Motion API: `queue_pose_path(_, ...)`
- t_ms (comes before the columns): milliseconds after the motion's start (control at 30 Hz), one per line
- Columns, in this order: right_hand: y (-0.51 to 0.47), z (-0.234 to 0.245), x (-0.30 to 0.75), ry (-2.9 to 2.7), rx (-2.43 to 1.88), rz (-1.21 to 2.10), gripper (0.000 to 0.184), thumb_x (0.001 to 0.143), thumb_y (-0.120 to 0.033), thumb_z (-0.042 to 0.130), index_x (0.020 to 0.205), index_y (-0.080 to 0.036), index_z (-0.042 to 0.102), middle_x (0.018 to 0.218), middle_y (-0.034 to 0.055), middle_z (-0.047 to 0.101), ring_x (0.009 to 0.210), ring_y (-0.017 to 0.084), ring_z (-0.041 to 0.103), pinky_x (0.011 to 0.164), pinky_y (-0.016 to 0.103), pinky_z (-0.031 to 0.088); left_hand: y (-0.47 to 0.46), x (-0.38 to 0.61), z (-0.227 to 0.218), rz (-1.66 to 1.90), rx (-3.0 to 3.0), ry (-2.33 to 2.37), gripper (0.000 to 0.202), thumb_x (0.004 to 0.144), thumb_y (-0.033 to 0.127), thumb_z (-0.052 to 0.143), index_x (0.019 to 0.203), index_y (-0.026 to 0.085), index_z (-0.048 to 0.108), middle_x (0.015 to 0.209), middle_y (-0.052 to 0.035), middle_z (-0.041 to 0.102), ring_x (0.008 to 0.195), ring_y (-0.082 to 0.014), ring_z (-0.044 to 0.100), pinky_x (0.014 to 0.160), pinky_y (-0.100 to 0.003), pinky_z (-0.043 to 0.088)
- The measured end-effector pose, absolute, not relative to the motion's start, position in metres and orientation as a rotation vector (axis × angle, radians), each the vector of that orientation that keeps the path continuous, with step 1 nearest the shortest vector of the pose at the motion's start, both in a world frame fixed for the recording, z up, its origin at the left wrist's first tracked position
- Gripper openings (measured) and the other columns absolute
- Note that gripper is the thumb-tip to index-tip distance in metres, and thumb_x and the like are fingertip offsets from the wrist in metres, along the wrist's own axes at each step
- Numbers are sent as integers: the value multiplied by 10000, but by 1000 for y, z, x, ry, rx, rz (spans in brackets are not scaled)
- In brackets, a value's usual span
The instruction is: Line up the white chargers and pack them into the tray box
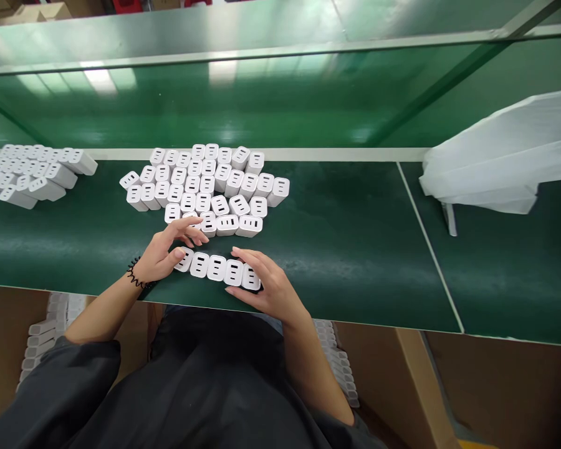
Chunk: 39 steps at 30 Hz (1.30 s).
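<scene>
Several white USB chargers stand in a short row (216, 268) near the front edge of the green bench, their port faces up. At the row's left end is my left hand (171, 248), its thumb by the end charger and its fingers stretched apart toward the larger group of chargers (192, 184) behind. My right hand (268, 280) curves around the row's right end, fingers on the far side and thumb on the near side, spread apart. Its fingers partly cover the last charger; whether they press on it I cannot tell.
Another cluster of white chargers (28, 168) stands at the far left. White sheeting (500, 156) lies at the right, over a small metal bracket (449, 218). A green panel (262, 106) rises behind the bench (346, 249). Below the edge, cardboard boxes (378, 368) hold more white pieces.
</scene>
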State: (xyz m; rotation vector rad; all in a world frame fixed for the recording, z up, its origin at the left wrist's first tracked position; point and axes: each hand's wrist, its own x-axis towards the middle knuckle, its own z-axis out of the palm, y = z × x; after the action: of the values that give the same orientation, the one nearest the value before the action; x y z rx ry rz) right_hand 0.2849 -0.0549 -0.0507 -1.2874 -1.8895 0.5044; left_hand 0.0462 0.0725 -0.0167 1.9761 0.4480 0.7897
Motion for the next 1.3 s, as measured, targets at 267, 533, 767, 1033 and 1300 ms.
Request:
queue_pose_path(267, -54, -51, 285, -1892, -1285, 519, 679, 892, -364, 682, 1482, -300, 352, 1283, 97, 630, 1145, 259, 626, 954, 446, 554, 72, 51, -19, 722, 2422, 328, 803, 793, 646, 678, 1422, 212, 432, 1123, -116, 697, 1016, -246, 673, 863, -355, 554)
queue_pose_path(533, -55, -51, 285, -1868, -1274, 549, 680, 886, -346, 691, 1478, -304, 359, 1292, 92, 621, 1157, 258, 617, 965, 445, 550, 66, 58, -16, 721, 2733, 284, 788, 788, 618, 698, 1390, 175, 449, 1088, -109, 707, 978, -238, 692, 856, -367, 574)
queue_pose_path(767, -53, -53, 283, -1869, -1317, 547, 680, 893, -345, 689, 1480, -328, 348, 1216, 75, 657, 1053, 250, 644, 899, 445, 566, 61, 60, -20, 728, 2939, 321, 639, 862, 630, 606, 1298, 170, 527, 1043, -78, 727, 889, -193, 695, 739, -301, 548)
queue_pose_path(1033, -69, -44, 300, -1798, -1297, 814, 742, 894, -335, 667, 1519, -301, 270, 1469, 116, 464, 1299, 286, 521, 1051, 490, 503, 53, 63, -11, 425, 3071, 472, 698, 878, 698, 513, 1314, 153, 551, 1211, -113, 672, 1056, -253, 641, 830, -362, 495)
queue_pose_path(1300, -72, -48, 300, -1838, -1378, 703, 559, 931, -287, 610, 1449, -309, 403, 1326, 81, 598, 1213, 254, 586, 993, 448, 539, 46, 80, -8, 245, 3075, 512, 777, 850, 762, 468, 1370, 188, 526, 1197, -153, 645, 919, -259, 621, 669, -318, 419)
